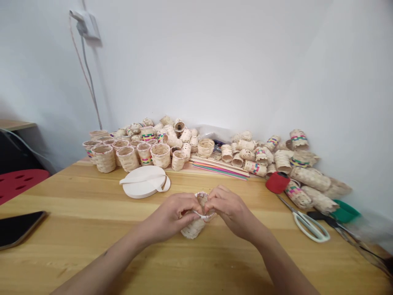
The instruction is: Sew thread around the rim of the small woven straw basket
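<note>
A small woven basket is tilted on the wooden table between my hands, its mouth toward the upper right. Red-and-white stitching runs along its rim, with a pale strip there. My left hand pinches the rim on the left side, thumb outside and fingers over the edge. On the right side of the rim, my right hand has its fingertips closed; a thread or needle between them is too small to make out. The fingers of both hands partly hide the basket's opening.
Many woven baskets line the wall. A white tape roll lies before them, beside coloured strips. Scissors, a red item and a green container are right; a phone lies left.
</note>
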The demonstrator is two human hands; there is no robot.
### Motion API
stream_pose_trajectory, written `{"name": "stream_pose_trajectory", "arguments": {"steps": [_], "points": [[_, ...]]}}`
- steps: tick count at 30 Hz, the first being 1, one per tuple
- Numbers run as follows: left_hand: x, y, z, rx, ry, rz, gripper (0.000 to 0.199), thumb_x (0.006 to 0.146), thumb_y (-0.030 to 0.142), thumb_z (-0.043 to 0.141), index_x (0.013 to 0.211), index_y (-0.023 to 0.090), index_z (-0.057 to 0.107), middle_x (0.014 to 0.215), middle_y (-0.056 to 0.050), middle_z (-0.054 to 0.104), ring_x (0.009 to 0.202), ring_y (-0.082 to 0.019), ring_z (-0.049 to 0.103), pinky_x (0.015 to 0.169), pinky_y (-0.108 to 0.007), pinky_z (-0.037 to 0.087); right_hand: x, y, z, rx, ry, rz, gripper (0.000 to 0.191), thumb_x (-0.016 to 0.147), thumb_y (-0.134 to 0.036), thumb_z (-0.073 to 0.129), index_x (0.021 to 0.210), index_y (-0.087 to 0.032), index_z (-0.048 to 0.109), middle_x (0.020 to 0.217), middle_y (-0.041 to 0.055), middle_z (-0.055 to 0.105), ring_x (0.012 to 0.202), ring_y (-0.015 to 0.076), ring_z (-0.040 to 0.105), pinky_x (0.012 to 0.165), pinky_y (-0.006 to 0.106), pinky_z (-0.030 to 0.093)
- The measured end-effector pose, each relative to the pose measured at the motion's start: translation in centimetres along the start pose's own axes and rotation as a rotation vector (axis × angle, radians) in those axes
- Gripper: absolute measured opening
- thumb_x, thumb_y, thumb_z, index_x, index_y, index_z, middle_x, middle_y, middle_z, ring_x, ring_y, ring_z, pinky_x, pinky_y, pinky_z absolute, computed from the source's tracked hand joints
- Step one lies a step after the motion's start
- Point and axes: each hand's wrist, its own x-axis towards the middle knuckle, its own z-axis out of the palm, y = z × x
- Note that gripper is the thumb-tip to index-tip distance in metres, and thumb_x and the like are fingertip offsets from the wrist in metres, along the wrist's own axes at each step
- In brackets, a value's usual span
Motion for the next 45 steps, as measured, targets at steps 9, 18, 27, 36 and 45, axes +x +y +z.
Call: {"name": "stream_pose_trajectory", "arguments": {"steps": [9, 18, 27, 36, 45], "points": [[0.2, -0.5, -0.1, 0.000, 0.024, -0.043, 0.014, 0.087, 0.021, 0.055, 0.082, 0.018, 0.067, 0.077, -0.001, 0.066, 0.071, -0.013, 0.057, 0.067, -0.021, 0.040, 0.0, 0.2, -0.4, 0.010, 0.022, 0.075, 0.016, 0.097, -0.017, 0.046, 0.094, -0.020, 0.061, 0.090, 0.0019, 0.063, 0.084, 0.0165, 0.053, 0.075, 0.029, 0.038], [0.1, -0.2, 0.1, -0.020, 0.039, -0.022, 0.013, 0.085, 0.020, 0.056, 0.080, 0.018, 0.068, 0.076, -0.002, 0.068, 0.070, -0.014, 0.058, 0.069, -0.022, 0.041, 0.4, -0.7, -0.2, 0.028, 0.013, 0.205, 0.013, 0.090, -0.007, 0.051, 0.086, -0.019, 0.052, 0.084, -0.0012, 0.059, 0.080, 0.0144, 0.052, 0.077, 0.027, 0.034], [0.4, -1.6, 0.3, -0.083, 0.182, -0.113, 0.013, 0.081, 0.020, 0.057, 0.077, 0.017, 0.069, 0.075, -0.001, 0.067, 0.070, -0.014, 0.058, 0.067, -0.022, 0.041, 1.1, -0.8, -0.2, -0.187, 0.156, 0.093, 0.014, 0.096, -0.018, 0.047, 0.100, -0.019, 0.060, 0.092, 0.0050, 0.065, 0.088, 0.0199, 0.053, 0.082, 0.035, 0.038], [0.6, -3.2, 0.4, -0.073, 0.307, -0.186, 0.017, 0.077, 0.026, 0.055, 0.074, 0.016, 0.069, 0.062, 0.001, 0.064, 0.056, -0.013, 0.051, 0.053, -0.021, 0.037, 2.4, -0.1, 2.3, -0.526, 0.208, -0.149, 0.017, 0.096, -0.020, 0.047, 0.094, -0.021, 0.064, 0.092, 0.0049, 0.065, 0.086, 0.0181, 0.051, 0.077, 0.033, 0.040], [0.5, -4.4, 0.4, 0.029, 0.604, -0.158, 0.016, 0.078, 0.021, 0.053, 0.072, 0.018, 0.067, 0.069, -0.001, 0.065, 0.062, -0.015, 0.056, 0.058, -0.023, 0.040, 0.3, -5.6, 8.3, -0.251, 0.079, -0.076, 0.016, 0.097, -0.030, 0.047, 0.099, -0.026, 0.062, 0.102, -0.0014, 0.064, 0.091, 0.0137, 0.060, 0.092, 0.035, 0.047]]}}
